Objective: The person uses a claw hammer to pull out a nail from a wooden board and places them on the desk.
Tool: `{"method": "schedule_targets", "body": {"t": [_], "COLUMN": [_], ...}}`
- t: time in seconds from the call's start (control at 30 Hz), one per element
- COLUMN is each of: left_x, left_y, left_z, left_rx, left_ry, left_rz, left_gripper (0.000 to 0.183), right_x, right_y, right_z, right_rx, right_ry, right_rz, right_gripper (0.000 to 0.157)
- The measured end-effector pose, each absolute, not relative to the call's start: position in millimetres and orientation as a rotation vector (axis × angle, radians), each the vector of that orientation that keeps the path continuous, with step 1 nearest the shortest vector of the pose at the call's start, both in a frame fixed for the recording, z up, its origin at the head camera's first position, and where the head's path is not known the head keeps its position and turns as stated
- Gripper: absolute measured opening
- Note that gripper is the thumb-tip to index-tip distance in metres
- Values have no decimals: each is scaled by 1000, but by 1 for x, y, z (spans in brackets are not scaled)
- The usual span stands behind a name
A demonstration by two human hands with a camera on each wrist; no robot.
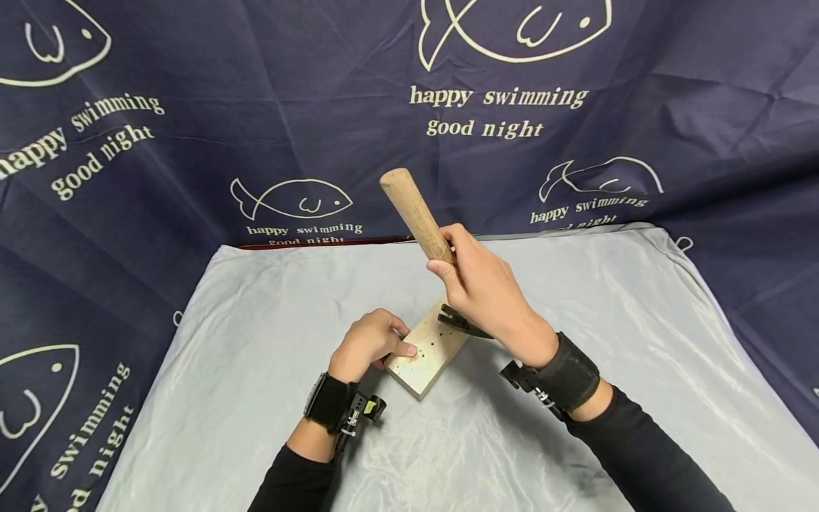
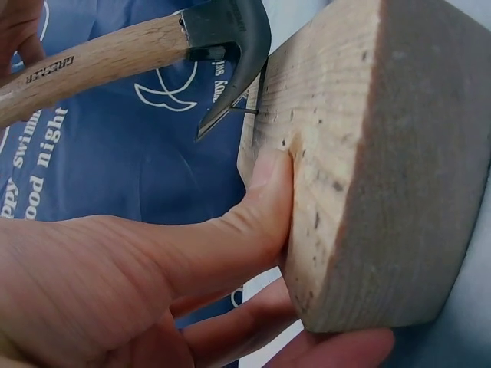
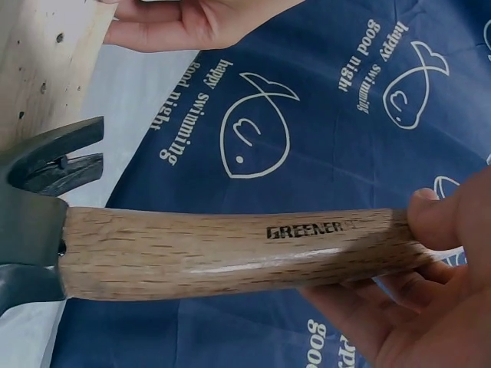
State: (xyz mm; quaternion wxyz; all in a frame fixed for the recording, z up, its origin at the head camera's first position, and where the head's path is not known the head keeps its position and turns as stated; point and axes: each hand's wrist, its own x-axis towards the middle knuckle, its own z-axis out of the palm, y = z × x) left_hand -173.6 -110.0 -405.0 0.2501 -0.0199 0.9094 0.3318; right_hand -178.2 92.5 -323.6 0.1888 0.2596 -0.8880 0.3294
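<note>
A pale wooden block point(image 1: 427, 366) dotted with small holes lies at an angle on the cloth. My left hand point(image 1: 371, 341) grips its near left end, thumb pressed on the upper face and fingers along the side. My right hand point(image 1: 489, 288) holds a claw hammer point(image 1: 416, 213) by its wooden handle, which slants up and away to the left. The black hammer head point(image 1: 457, 321) sits low over the far part of the block, claw towards the left. In the left wrist view a thin nail point(image 2: 245, 111) sticks out of the block beside the claw tips.
A light grey satin cloth point(image 1: 256, 398) covers the table. Behind and at the sides hangs a dark blue curtain point(image 1: 358, 85) printed with fish and lettering. Each wrist wears a black strap point(image 1: 569, 370) with a small camera mount.
</note>
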Motion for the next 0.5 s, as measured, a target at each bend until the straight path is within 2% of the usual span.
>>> {"method": "schedule_targets", "body": {"t": [0.5], "left_x": [-168], "left_y": [-106], "left_z": [-402], "left_rx": [-53], "left_ry": [2512], "left_rz": [886], "left_gripper": [34], "right_x": [-169], "right_y": [125], "right_z": [-322], "right_rx": [691], "right_ry": [-2384], "right_rz": [1359], "right_gripper": [31]}}
